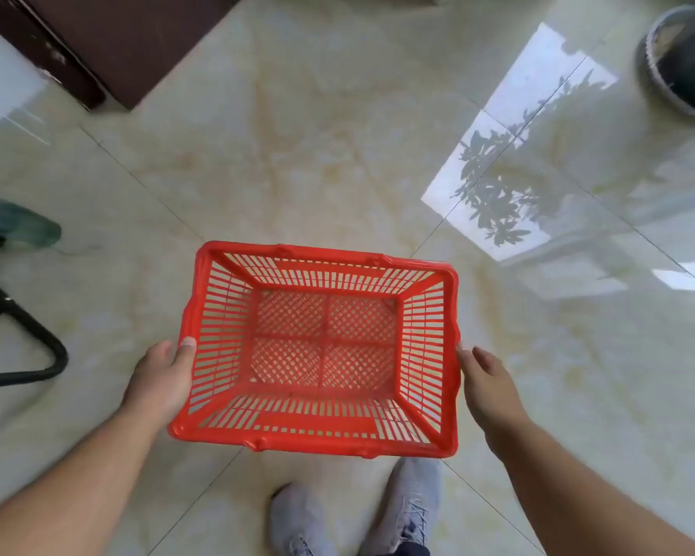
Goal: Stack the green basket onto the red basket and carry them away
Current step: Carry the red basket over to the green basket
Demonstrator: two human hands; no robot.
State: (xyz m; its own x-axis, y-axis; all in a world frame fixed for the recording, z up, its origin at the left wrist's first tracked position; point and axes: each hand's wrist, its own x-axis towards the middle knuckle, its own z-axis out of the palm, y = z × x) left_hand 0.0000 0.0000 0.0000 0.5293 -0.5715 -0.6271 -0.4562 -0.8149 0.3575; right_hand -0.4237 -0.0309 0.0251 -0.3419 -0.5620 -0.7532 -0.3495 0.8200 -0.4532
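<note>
A red slatted plastic basket (201, 315) is held above the tiled floor, its opening facing up and nothing inside it. My left hand (163, 375) grips its left rim, thumb over the edge. My right hand (488, 389) is at its right rim, fingers against the side wall. No green basket shows clearly; a green blurred object (25, 226) lies at the far left edge and I cannot tell what it is.
Glossy beige tiles cover the floor. A dark wooden cabinet (109, 46) stands at the upper left, a black metal frame (21, 343) at the left, a round dark pot (687, 62) at the upper right. My grey shoes (410, 511) are below the basket.
</note>
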